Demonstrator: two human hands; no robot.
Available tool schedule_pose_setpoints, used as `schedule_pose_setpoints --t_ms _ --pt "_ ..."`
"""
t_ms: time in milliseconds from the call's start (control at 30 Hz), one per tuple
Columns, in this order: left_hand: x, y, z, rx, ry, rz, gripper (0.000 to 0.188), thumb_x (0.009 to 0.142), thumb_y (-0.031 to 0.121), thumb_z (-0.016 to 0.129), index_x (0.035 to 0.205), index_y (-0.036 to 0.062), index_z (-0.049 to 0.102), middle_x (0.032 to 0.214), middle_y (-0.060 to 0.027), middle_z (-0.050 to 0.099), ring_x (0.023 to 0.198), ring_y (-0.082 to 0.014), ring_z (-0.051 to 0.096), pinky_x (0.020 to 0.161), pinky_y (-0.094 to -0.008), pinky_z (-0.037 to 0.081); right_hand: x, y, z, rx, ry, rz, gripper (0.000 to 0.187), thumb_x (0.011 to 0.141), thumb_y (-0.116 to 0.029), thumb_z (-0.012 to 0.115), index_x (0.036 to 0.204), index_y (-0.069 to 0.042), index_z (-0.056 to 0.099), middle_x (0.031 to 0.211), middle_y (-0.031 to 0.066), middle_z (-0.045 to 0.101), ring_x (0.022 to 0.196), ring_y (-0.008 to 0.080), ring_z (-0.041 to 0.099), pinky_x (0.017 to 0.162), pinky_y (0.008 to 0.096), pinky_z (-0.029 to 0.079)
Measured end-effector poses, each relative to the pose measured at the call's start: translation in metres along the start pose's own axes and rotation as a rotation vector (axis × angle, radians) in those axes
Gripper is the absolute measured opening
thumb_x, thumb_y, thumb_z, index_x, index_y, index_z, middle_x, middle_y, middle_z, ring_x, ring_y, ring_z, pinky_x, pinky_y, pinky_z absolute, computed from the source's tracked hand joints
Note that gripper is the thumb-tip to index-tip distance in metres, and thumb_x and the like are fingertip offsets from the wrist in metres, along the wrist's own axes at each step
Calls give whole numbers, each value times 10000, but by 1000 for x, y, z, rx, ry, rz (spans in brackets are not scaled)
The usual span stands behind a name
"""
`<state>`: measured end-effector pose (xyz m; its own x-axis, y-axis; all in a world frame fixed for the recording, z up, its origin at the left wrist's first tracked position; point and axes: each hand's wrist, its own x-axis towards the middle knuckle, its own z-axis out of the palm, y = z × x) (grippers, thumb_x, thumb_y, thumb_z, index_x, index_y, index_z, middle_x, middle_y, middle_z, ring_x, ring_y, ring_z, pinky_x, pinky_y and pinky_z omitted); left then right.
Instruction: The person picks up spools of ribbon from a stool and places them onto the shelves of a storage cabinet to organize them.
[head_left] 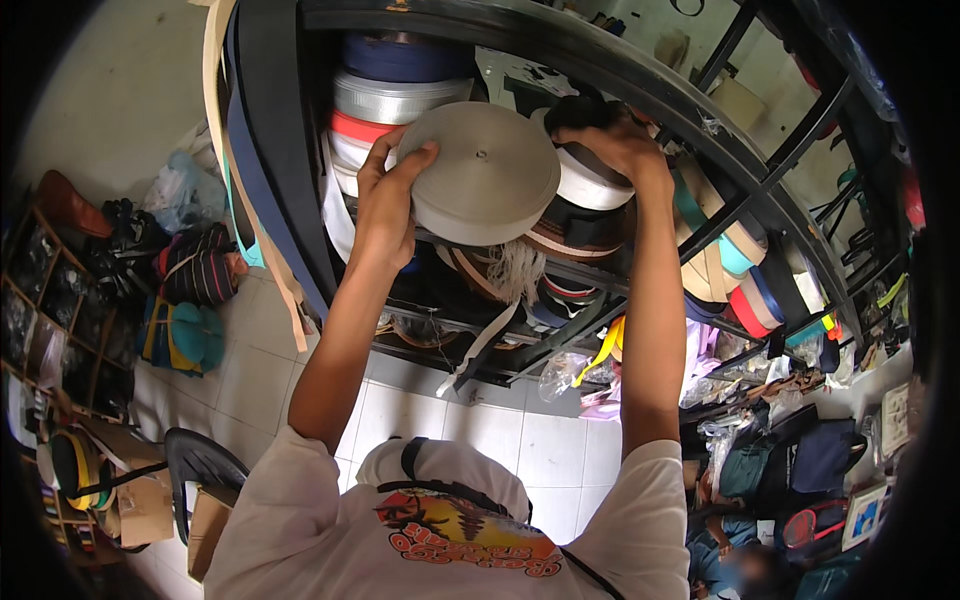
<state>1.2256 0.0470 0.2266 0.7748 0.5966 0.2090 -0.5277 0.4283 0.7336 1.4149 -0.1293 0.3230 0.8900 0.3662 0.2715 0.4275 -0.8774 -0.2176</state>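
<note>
A wide, flat roll of grey webbing (485, 185) is gripped at its left edge by my left hand (385, 205), thumb on the upper face and fingers curled under the rim. It is held in front of the rack, with loose pale threads (517, 268) hanging below it. My right hand (635, 155) reaches into the rack and bends its fingers over a bundle of black webbing (580, 113). Beneath that hand lies a white roll (590, 185), on top of black and brown rolls (575, 240). The right fingertips are partly hidden.
A black metal rack (440, 18) surrounds the stacks. Blue, silver and red rolls (400, 95) rise at left; more coloured rolls (735, 250) sit at right. Long straps (270, 130) hang at the left end. Bags and a person (735, 550) are at lower right.
</note>
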Motion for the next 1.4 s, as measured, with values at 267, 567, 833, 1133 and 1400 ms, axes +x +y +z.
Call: schedule_pose_setpoints --t_ms 267,567,833,1133,1400 --pt "19 2 27 127 -24 18 520 845 136 678 1275 -5 424 1084 -171 606 983 -236 624 817 -325 525 -37 9 -31 729 141 -173 554 581 -431 763 1008 -81 741 1081 144 679 1018 238 579 927 320 404" --pt "18 18 8 158 -59 -1 568 835 165 691 1287 -25 404 1089 -180 605 976 -261 639 802 -341 544 -37 25 -27 734 186 -160 558 595 -398 773 1049 -78 720 1073 120 670 1011 241 579 923 311 399" --pt "36 16 71 236 -49 60 522 834 158 667 1270 -6 433 1124 -212 587 983 -282 614 822 -382 525 -23 60 -30 925 222 -131 598 610 -356 788 1119 -62 682 1137 90 640 1047 228 560 957 315 385" --pt "122 -65 135 495 -94 117 562 831 202 636 1314 -16 449 1250 -206 561 1140 -313 556 924 -409 473 -18 67 -28 841 280 -145 682 573 -461 784 1108 -48 693 1099 121 664 1007 247 587 931 337 413" --pt "163 -78 109 913 -346 297 473 922 280 521 1332 46 491 1301 -163 549 1189 -311 526 953 -390 446 -20 33 -35 565 176 -315 677 628 -480 789 1136 -47 677 1141 116 652 1030 246 576 945 323 410"
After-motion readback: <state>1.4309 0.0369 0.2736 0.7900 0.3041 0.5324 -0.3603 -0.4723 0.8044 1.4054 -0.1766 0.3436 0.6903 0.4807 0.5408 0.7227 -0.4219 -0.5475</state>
